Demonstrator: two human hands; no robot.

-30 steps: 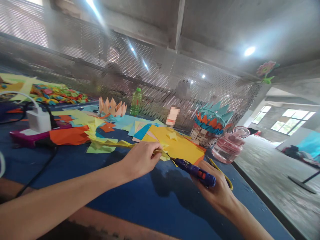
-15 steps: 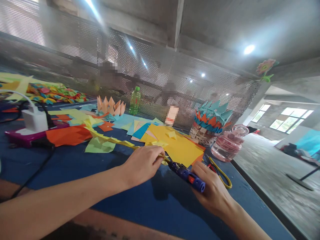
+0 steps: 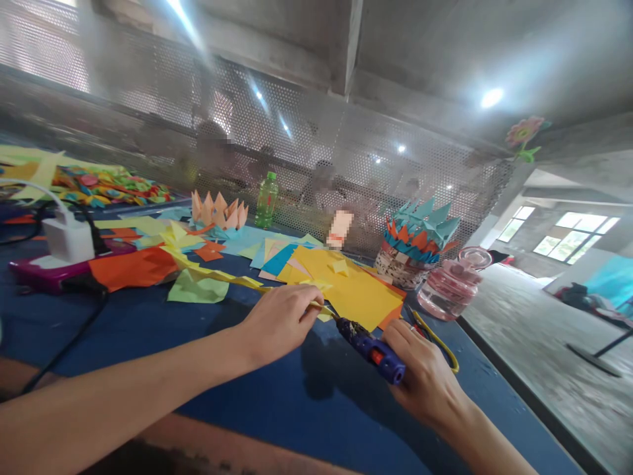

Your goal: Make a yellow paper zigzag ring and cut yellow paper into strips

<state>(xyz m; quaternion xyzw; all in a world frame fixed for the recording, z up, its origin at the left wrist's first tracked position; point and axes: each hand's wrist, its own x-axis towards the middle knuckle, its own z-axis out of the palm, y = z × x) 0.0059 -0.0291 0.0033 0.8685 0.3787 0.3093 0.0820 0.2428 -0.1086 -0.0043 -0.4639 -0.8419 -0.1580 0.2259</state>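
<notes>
My left hand (image 3: 279,321) pinches the near end of a long chain of folded yellow paper (image 3: 217,275) that runs back to the left over the blue table (image 3: 306,402). My right hand (image 3: 425,379) is wrapped round a dark blue glue gun (image 3: 370,344), whose nozzle points at the spot where my left fingers hold the paper. Just behind lies a stack of yellow and orange paper sheets (image 3: 359,293).
Loose coloured sheets (image 3: 133,267) cover the table's left. A white charger on a purple block (image 3: 64,254), its black cable, a green bottle (image 3: 266,200), a folded orange crown (image 3: 219,211), a paper-topped basket (image 3: 413,254), a pink glass jar (image 3: 452,287) and yellow-handled scissors (image 3: 438,343) surround the hands. Perforated metal screen behind.
My right hand has brought the glue gun left and a little up toward my left hand. The left hand keeps its pinch on the yellow chain, nearly still.
</notes>
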